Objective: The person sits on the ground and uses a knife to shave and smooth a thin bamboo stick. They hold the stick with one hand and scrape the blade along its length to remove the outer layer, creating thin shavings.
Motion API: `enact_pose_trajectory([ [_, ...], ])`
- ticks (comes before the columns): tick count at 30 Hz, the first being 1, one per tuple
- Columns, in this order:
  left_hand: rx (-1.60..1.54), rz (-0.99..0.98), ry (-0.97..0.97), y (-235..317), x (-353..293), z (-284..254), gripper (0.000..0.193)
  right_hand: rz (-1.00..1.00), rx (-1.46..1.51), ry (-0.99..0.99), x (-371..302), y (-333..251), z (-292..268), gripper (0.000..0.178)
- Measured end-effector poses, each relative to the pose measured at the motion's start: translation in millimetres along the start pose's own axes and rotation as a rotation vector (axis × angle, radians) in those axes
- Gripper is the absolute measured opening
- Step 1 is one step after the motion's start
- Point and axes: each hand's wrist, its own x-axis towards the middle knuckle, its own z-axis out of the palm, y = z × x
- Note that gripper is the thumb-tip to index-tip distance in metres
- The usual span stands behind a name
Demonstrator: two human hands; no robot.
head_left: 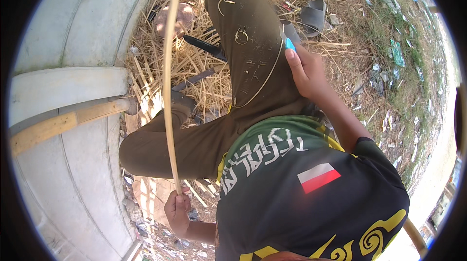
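My left hand is closed round the lower end of a long, pale bamboo strip. The strip rises past my bent left leg and leaves the picture at the top. Over my right thigh, my right hand grips a small knife with a light blue handle, its thumb pressed along it. A thin, curved shaving runs from near the knife down to my lap. Small curls of shaving lie on my brown trousers.
Straw-like bamboo scraps cover the ground around a dark blade and a round reddish stone. Grey sandals lie beyond my right hand. Along the left stand a pale wall and a bamboo pole. Litter dots the grass at right.
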Motion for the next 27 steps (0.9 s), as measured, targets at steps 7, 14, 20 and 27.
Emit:
enact_pose_trajectory([
  [7,0.334,0.019,-0.181,43,60,65,0.032,0.013,-0.156,-0.139,14,-17,-2,0.051],
  [14,0.317,-0.077,-0.236,49,56,41,0.031,-0.038,-0.384,-0.122,11,-17,4,0.054],
  [20,0.428,-0.098,-0.178,64,30,34,0.037,-0.064,-0.379,-0.097,10,-17,11,0.054],
  [27,0.445,-0.106,-0.155,68,-6,13,0.038,0.011,-0.325,-0.051,8,-16,11,0.053],
])
